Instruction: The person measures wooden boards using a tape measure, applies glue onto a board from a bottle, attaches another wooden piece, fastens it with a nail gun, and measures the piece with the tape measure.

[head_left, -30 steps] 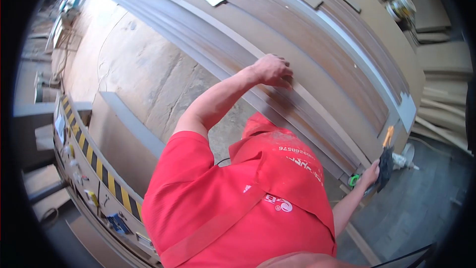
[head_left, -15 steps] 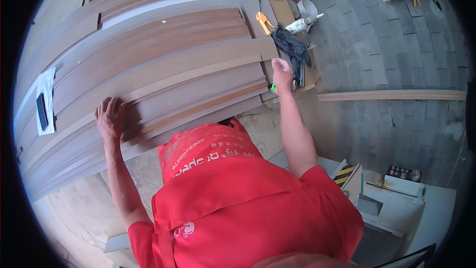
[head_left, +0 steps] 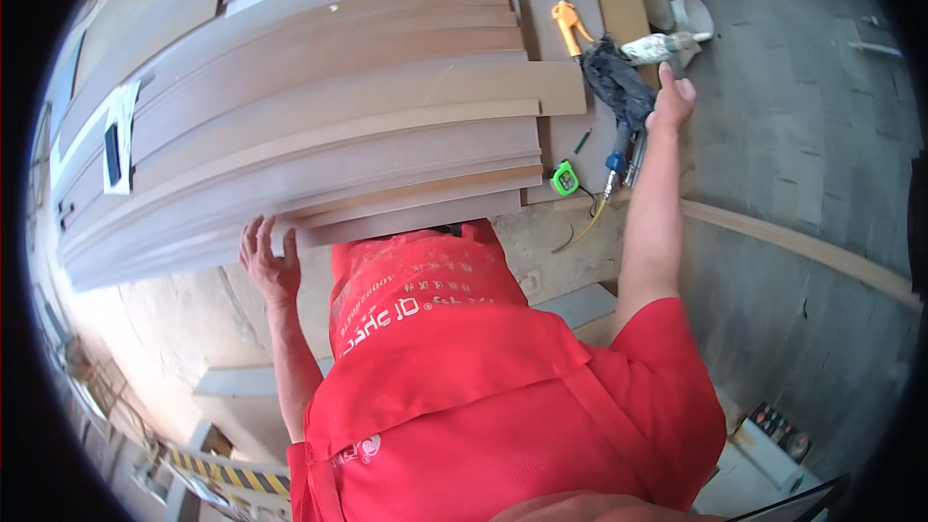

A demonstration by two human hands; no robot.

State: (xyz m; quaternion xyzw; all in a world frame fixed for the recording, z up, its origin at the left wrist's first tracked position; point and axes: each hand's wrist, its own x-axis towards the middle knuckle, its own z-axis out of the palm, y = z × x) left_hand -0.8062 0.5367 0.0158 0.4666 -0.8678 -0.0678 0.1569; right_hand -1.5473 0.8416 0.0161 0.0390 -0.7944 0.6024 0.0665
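Long brown wooden boards [head_left: 319, 135] lie stacked across a workbench. My left hand [head_left: 269, 256] presses on the near edge of the stack, fingers spread and holding nothing. My right hand [head_left: 672, 97] reaches out to the right end of the bench, with its fingers extended beside a tool wrapped in dark cloth [head_left: 614, 77] that has an orange tip [head_left: 565, 17]. The hand touches the tool's side and does not close around it. A blue hose fitting [head_left: 615, 162] hangs from the tool. My red shirt [head_left: 483, 387] fills the lower middle of the view.
A green tape measure [head_left: 565, 177] sits by the boards' end. A white-green tube [head_left: 662, 43] and a white cup [head_left: 691, 12] lie beyond the tool. A paper with a dark phone [head_left: 116, 140] rests at the left. A wooden strip [head_left: 802, 246] lies on the grey floor.
My head has turned, so the whole view swung. My right hand carried the dark tool to the bench end, set it down and now rests beside it. My left hand slid to the stack's near edge.
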